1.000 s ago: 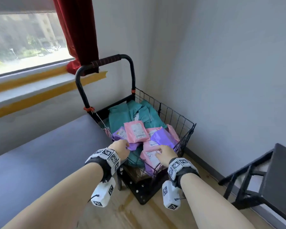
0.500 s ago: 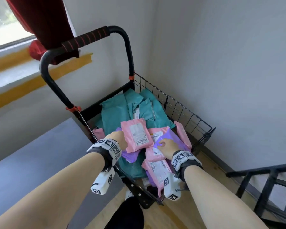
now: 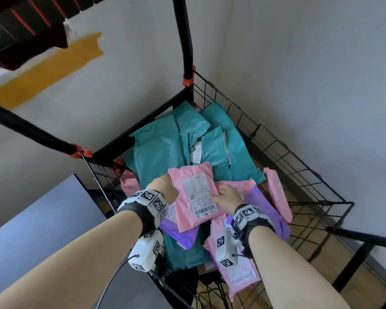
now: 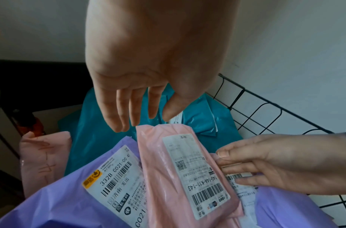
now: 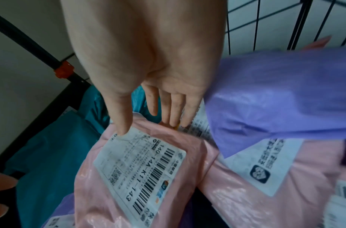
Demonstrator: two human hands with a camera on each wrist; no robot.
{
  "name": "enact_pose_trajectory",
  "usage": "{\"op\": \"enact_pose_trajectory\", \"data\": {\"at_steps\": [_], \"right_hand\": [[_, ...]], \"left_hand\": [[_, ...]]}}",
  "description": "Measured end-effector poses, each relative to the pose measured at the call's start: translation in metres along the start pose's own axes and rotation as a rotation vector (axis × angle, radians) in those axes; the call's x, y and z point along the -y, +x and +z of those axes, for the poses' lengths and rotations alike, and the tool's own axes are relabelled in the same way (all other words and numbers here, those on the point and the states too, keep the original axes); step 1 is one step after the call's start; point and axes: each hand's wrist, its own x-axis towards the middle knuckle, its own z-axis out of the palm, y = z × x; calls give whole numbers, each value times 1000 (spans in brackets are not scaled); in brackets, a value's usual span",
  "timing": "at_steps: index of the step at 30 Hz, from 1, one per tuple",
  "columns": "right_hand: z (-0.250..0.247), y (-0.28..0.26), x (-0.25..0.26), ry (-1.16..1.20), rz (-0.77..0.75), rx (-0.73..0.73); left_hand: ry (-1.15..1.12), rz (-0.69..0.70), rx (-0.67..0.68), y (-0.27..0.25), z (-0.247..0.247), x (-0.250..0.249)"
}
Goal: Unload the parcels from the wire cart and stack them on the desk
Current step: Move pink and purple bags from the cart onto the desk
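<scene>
The black wire cart (image 3: 283,157) holds several teal, pink and purple parcels. On top lies a pink parcel (image 3: 185,188) with a white barcode label. My left hand (image 3: 163,188) hangs open at this parcel's far left corner, with its fingertips (image 4: 119,126) just beside the pink parcel (image 4: 168,169). My right hand (image 3: 226,194) is open at the right edge. Its thumb tip (image 5: 121,129) rests on the label of the pink parcel (image 5: 129,177). Its straight fingers lie just past that edge, on the parcel below. A purple parcel (image 5: 275,92) lies right of that hand.
The grey desk top (image 3: 31,219) is at the lower left, against the cart. The cart's black handle (image 3: 183,41) rises at the back, close to the wall. A black frame (image 3: 361,248) stands on the wooden floor at the right.
The view has closed in on the cart. Both hands went further in: the right left the purple parcel for the pink labelled parcel's right edge, the left now hangs at its left corner.
</scene>
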Motion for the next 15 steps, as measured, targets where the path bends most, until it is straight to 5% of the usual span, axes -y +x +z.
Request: {"op": "enact_pose_trajectory", "data": {"at_steps": [15], "right_hand": [[16,29,-18,45,11,19]], "left_hand": [[-17,-50,29,15,2,6]]}}
